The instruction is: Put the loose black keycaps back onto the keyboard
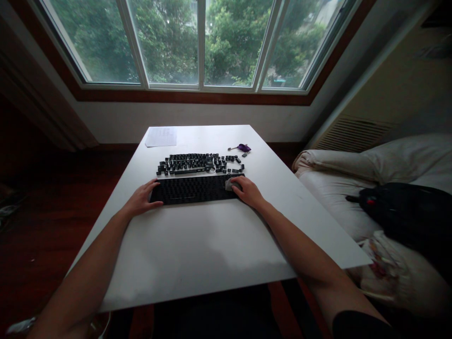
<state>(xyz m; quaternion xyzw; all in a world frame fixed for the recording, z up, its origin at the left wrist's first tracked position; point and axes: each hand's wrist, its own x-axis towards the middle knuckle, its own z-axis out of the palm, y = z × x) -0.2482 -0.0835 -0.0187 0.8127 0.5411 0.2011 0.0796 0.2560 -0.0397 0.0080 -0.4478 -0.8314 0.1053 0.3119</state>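
Observation:
A black keyboard base (192,190) with its keycaps off lies flat across the white table. My left hand (143,198) is at its left end, thumb along the near edge and fingers at the far left corner, gripping that end. In my right hand (248,189) is a wadded grey cloth (231,184), pressed onto the keyboard's right end. Beyond the keyboard, loose black keycaps (189,162) lie in rough rows. A ring-shaped wire tool (212,171) appears among them, too small to make out well.
On the white table (197,249), a paper sheet (161,137) lies at the far left. A purple item (243,148) and a small brush-like piece (246,154) lie far right. A sofa (328,188) with a black bag (406,216) stands to the right, beneath the window's side.

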